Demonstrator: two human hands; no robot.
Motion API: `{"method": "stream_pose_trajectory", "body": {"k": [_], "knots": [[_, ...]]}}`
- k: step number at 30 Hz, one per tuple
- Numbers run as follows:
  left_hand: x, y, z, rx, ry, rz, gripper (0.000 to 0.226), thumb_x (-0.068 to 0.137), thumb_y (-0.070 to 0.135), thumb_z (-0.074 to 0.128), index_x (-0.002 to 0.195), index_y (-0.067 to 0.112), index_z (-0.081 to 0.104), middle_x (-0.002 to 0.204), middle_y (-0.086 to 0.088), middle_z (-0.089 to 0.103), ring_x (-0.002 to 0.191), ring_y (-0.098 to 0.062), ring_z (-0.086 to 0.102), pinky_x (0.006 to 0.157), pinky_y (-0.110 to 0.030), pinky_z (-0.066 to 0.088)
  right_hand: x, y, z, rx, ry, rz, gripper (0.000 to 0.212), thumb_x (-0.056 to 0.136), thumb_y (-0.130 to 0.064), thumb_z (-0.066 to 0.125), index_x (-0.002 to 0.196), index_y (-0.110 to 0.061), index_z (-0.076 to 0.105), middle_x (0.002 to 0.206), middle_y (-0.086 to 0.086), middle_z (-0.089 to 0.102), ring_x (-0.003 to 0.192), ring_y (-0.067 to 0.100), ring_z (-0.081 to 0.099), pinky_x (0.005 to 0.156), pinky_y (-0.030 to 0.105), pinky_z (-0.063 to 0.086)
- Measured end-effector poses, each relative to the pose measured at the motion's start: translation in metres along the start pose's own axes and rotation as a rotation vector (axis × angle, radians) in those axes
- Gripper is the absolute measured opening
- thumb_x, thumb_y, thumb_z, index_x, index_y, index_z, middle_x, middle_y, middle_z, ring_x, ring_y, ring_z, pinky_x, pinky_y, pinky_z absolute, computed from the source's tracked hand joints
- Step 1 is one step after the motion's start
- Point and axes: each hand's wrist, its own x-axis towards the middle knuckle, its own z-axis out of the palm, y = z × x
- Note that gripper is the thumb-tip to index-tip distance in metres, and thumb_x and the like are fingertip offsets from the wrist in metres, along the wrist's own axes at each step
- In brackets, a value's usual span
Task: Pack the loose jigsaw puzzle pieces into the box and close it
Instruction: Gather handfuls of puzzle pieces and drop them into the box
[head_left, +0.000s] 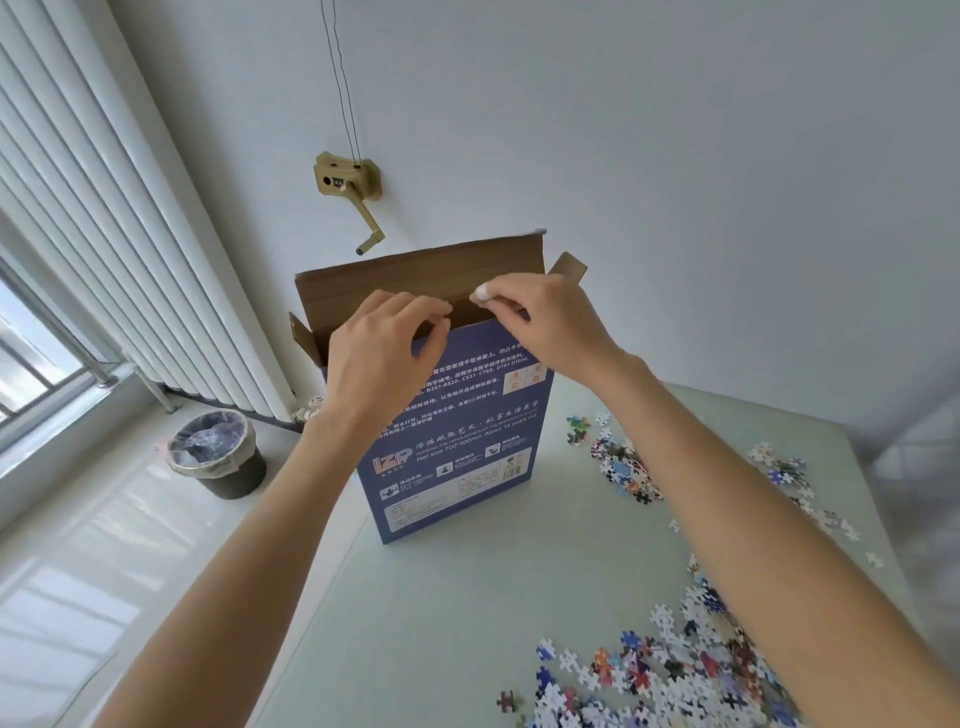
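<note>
Pale table (467, 613) fills the lower middle, and standing upright near its far-left edge is the blue box (457, 447), printed face toward us, top open. The brown lid flap (415, 275) stands up behind the opening, a small side flap (304, 335) juts out at the left and another (569, 267) at the right.

Both hands are up at the mouth of the box. Left hand (379, 353) sits at the near top edge, fingers curled over the rim; whether they actually grip the cardboard or hold a piece, cannot tell. Right hand (545, 322) hovers just above the opening, thumb and forefinger closed on a small white piece (480, 294).

Down the right side of the table, loose pieces everywhere: a big heap (691, 660) at the near-right corner, a smaller scatter (621, 462) just right of the box, and a thin trail (784, 473) toward the far-right edge.

Off the table, on the floor to the left, a dark bin (218, 452) with a plastic liner stands near the white radiator (104, 244). On the wall behind the box, a tan crank (353, 192) with thin cords running up.
</note>
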Motion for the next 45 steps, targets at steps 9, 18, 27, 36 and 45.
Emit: {"method": "stream_pose_trajectory", "body": {"k": [9,18,27,36,45], "knots": [[-0.13,0.063,0.046,-0.375,-0.111,0.101,0.015,0.088,0.02,0.058,0.097,0.017,0.07,0.09,0.007,0.07,0.082,-0.009,0.059,0.066,-0.02,0.049,-0.229,-0.014,0.043,-0.023,-0.03,0.418,0.02,0.089,-0.01,0.055,0.103,-0.011,0.069,0.102,0.001,0.07,0.093,0.015,0.064,0.078,0.032,0.055],[-0.258,0.099,0.127,-0.252,-1.115,-0.197,0.061,0.084,0.04,0.064,0.139,0.026,0.039,0.137,0.001,0.047,0.119,-0.017,0.049,0.095,-0.032,0.045,-0.398,-0.031,0.048,-0.102,-0.674,1.037,0.061,0.086,-0.029,0.063,0.139,-0.019,0.035,0.145,0.008,0.029,0.133,0.028,0.026,0.107,0.038,0.03],[-0.304,0.123,0.142,-0.118,-1.393,-0.014,0.114,0.061,0.05,0.08,0.148,0.021,0.012,0.144,-0.008,0.021,0.129,-0.028,0.025,0.099,-0.038,0.043,-0.433,-0.054,0.079,-0.163,-0.719,1.194,0.069,0.08,-0.036,0.069,0.137,-0.023,0.032,0.144,0.012,0.019,0.126,0.033,0.025,0.098,0.038,0.04],[-0.317,0.118,0.138,-0.306,-1.283,-0.145,0.071,0.07,0.03,0.079,0.13,0.03,0.043,0.13,-0.003,0.042,0.117,-0.02,0.045,0.097,-0.029,0.04,-0.412,-0.058,0.103,-0.143,-0.702,1.068,0.082,0.071,-0.044,0.073,0.138,-0.022,0.031,0.14,0.009,0.031,0.122,0.025,0.035,0.095,0.031,0.042],[-0.312,0.116,0.139,-0.386,-1.349,-0.19,0.065,0.074,0.03,0.076,0.13,0.032,0.043,0.118,-0.003,0.043,0.101,-0.018,0.051,0.084,-0.023,0.04,-0.405,-0.052,0.108,-0.195,-0.741,0.983,0.081,0.071,-0.048,0.073,0.135,-0.018,0.033,0.139,0.006,0.031,0.127,0.025,0.029,0.102,0.035,0.037]]}}
